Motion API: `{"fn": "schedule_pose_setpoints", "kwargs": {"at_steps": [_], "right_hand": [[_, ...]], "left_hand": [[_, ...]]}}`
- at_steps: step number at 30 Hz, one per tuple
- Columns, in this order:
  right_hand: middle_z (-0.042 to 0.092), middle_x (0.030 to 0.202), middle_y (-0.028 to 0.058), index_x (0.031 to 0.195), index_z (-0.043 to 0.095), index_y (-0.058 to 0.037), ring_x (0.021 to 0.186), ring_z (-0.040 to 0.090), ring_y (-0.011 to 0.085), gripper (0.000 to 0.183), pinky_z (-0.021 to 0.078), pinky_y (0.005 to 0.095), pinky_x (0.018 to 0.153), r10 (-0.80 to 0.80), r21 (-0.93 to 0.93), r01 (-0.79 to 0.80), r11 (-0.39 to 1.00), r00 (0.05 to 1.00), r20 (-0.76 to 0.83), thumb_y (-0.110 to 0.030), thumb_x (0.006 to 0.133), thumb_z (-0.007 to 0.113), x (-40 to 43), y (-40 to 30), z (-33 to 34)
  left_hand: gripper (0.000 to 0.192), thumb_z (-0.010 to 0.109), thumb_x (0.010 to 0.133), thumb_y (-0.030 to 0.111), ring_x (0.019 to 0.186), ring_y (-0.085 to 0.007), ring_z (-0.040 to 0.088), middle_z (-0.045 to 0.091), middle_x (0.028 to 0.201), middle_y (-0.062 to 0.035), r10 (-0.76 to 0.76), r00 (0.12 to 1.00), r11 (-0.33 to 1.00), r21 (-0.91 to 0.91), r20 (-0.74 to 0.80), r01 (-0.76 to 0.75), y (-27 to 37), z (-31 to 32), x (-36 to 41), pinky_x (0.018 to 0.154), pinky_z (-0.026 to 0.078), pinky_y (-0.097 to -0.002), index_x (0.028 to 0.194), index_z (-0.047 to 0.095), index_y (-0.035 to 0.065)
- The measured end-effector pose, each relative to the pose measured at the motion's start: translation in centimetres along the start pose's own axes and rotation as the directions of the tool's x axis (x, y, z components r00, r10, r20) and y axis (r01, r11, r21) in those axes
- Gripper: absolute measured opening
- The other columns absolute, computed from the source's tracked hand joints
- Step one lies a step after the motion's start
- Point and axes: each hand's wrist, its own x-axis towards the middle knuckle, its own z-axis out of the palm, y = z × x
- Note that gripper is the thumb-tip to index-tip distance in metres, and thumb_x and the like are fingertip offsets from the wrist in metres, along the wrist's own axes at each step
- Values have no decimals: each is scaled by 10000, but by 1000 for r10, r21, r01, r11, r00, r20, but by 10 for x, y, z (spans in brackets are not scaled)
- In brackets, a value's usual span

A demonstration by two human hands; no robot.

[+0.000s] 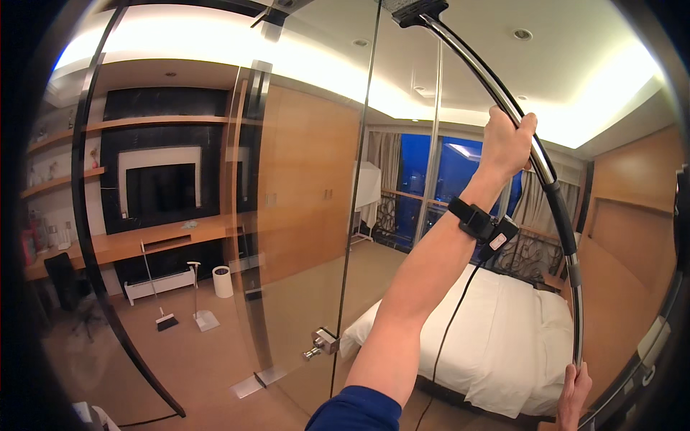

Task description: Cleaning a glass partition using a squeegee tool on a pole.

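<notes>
My left hand (506, 143) grips the upper chrome part of a long pole (563, 229), its arm stretched up across the view. Lower down, at the bottom right, my right hand (574, 390) holds the pole's lower end and is partly cut off by the picture's edge. A black cleaning head (420, 12) with a grey pad tops the pole, up by the glass panels (307, 301); whether the pad touches the glass I cannot tell. Around my left wrist sits a black strap with a small box (488, 226), from which a cable hangs.
A metal fitting (323, 342) projects from the glass edge. Beyond the glass are a bed (501, 334), a wooden wardrobe (307, 178), a broom (167, 321), a dustpan (206, 320), a white bin (221, 285) and a desk chair (62, 280).
</notes>
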Motion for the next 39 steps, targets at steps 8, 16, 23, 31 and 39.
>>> {"fn": "schedule_pose_setpoints", "kwargs": {"at_steps": [8, 16, 23, 31, 39], "right_hand": [[542, 730, 120, 931, 563, 4, 682, 501, 222, 267, 415, 379, 617, 47, -224, -24, 974, 994, 99, -249, 987, 626, -16, 65, -15], [638, 779, 182, 967, 682, -17, 671, 588, 345, 192, 496, 401, 622, -208, -289, 228, 930, 973, 101, -209, 966, 677, -42, 91, -81], [587, 771, 189, 939, 614, -2, 677, 529, 315, 249, 473, 417, 648, -26, -351, 83, 933, 986, 164, -245, 992, 620, -87, 117, -82], [593, 813, 162, 984, 598, -22, 741, 568, 310, 179, 471, 404, 704, 35, 10, -43, 999, 907, 419, -197, 981, 633, -172, 126, 2], [519, 614, 114, 786, 580, 7, 569, 455, 222, 383, 406, 395, 542, 28, 231, -148, 962, 889, 456, -321, 964, 670, -170, 66, 119]], "left_hand": [[330, 654, 942, 203, 496, -183, 605, 609, 727, -135, -37, 996, 999, 7, -82, 38, -32, -14, -78, 396, 476, -328, 945, 436, -45], [282, 617, 1008, 194, 580, -105, 598, 609, 819, -71, -183, 980, 971, -168, -74, 169, -46, 15, -186, 413, 454, -226, 1092, 420, 10], [333, 626, 1007, 199, 582, -80, 564, 622, 866, -78, -335, 940, 931, -173, -65, 320, -59, 42, -248, 465, 453, -221, 1162, 404, 6], [321, 674, 970, 187, 682, -114, 627, 638, 811, -67, -277, 957, 952, 107, -92, 286, -64, 3, -263, 580, 492, -255, 1124, 473, -9], [299, 662, 947, 196, 717, -156, 661, 644, 791, -77, -114, 993, 936, 334, -25, 116, -30, -37, -158, 648, 528, -309, 1098, 504, -9]]}}
